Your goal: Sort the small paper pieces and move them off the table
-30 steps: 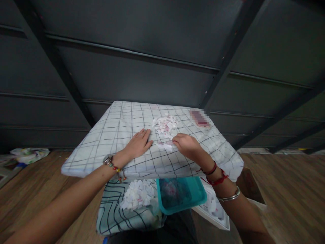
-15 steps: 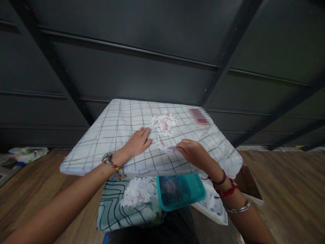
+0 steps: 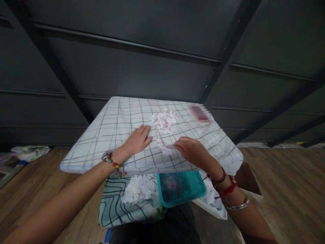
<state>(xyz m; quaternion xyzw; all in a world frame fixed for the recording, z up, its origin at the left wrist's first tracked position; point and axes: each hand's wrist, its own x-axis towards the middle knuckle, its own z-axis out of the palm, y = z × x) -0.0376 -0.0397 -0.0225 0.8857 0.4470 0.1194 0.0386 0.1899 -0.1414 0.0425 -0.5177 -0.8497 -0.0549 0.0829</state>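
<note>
My left hand [image 3: 137,139] lies flat on the white checked cloth [image 3: 111,135], palm down and fingers stretched out. To its upper right is a loose heap of small white paper-like pieces [image 3: 165,121], some with reddish marks. My right hand [image 3: 190,149] is closed in a pinch around a thin, flat, greyish piece [image 3: 171,147] whose kind I cannot make out. Its tip touches a smaller cluster of white pieces [image 3: 164,149] between my hands.
Below the table edge, a teal plastic tub [image 3: 181,188] stands near my lap. Beside it a larger pile of white pieces [image 3: 139,189] rests on a green patterned cloth [image 3: 111,206]. A white box [image 3: 213,208] sits at right. Dark panels [image 3: 142,74] rise behind the table.
The view has shifted slightly. My right hand with the greyish piece has moved a little left against the small cluster. The left hand stays flat in place.
</note>
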